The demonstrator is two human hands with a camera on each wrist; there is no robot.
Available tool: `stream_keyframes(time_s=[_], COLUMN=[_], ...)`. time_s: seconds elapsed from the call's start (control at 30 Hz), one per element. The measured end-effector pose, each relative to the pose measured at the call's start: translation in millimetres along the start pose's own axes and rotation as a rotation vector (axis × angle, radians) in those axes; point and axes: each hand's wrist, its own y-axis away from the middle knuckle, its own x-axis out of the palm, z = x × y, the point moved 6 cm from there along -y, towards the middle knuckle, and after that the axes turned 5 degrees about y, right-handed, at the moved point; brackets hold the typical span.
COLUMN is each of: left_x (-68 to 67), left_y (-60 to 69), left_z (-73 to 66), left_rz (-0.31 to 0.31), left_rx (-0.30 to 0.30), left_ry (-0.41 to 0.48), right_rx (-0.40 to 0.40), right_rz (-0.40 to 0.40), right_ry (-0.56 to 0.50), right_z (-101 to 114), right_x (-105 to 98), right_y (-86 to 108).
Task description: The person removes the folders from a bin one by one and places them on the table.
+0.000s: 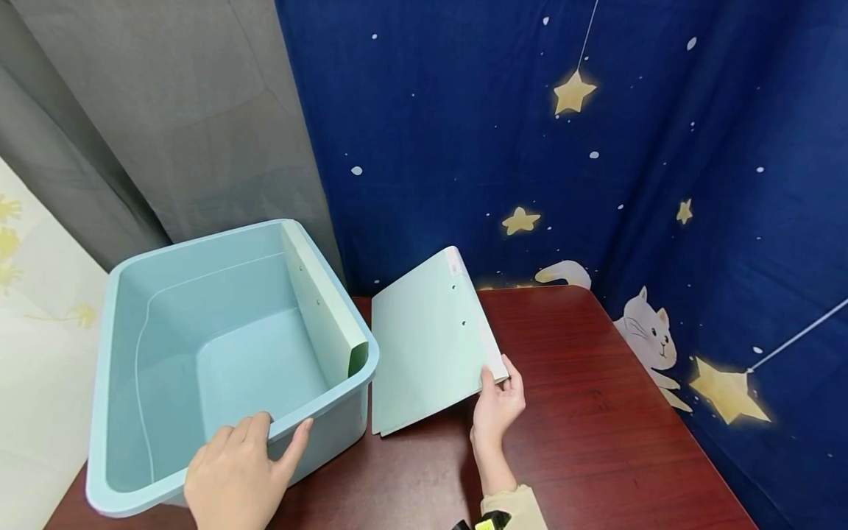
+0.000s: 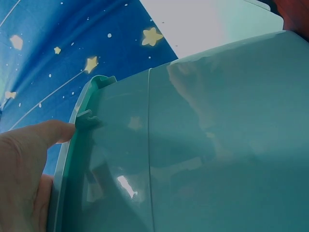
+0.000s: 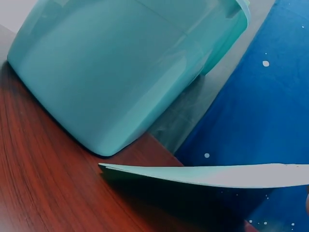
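A light blue plastic tub (image 1: 338, 434) stands at the left of the table. My left hand (image 1: 238, 471) grips its near rim, fingers inside and thumb outside; the left wrist view shows the thumb on the rim (image 2: 62, 159). Inside the tub, a pale green folder (image 1: 321, 294) stands against the right wall. My right hand (image 1: 497, 405) pinches the lower right corner of another pale green folder (image 1: 430, 346), which is tilted beside the tub. In the right wrist view this folder (image 3: 231, 176) appears nearly edge-on, its far end low by the table.
The dark red wooden table (image 1: 570, 412) extends to the right of the folder. Behind it hang a blue curtain (image 1: 464, 132) with stars and a grey curtain (image 1: 199, 110). A white cloth (image 1: 40, 353) with yellow flowers hangs at the left.
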Motion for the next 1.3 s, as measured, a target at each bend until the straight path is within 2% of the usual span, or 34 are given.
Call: stream_keyframes(time_s=[0.3, 0.57, 0.7, 0.87, 1.13, 1.3], left_x=[0.3, -0.4, 0.4, 0.4, 2.4, 2.7], left_y=[0.9, -0.5, -0.1, 0.5, 1.7, 1.9], left_z=[0.9, -0.6, 0.1, 0.2, 1.0, 1.5], left_rz=[0.01, -0.015, 0.003, -0.005, 0.02, 0.015], left_rx=[-0.014, 0.019, 0.005, 0.01, -0.008, -0.007], left_ry=[0.006, -0.013, -0.009, -0.009, -0.003, -0.005], right_rx=[-0.009, -0.002, 0.005, 0.022, 0.035, 0.049], right_rz=[0.003, 0.024, 0.033, 0.042, 0.022, 0.022], right_ry=[0.083, 0.137, 0.145, 0.164, 0.201, 0.211], right_z=[-0.8, -8.6, -9.7, -14.3, -20.3, -23.0], right_x=[-5.5, -11.7, -12.8, -13.9, -16.6, -18.1], right_y=[-2.2, -8.5, -10.0, -9.7, -6.8, -5.8])
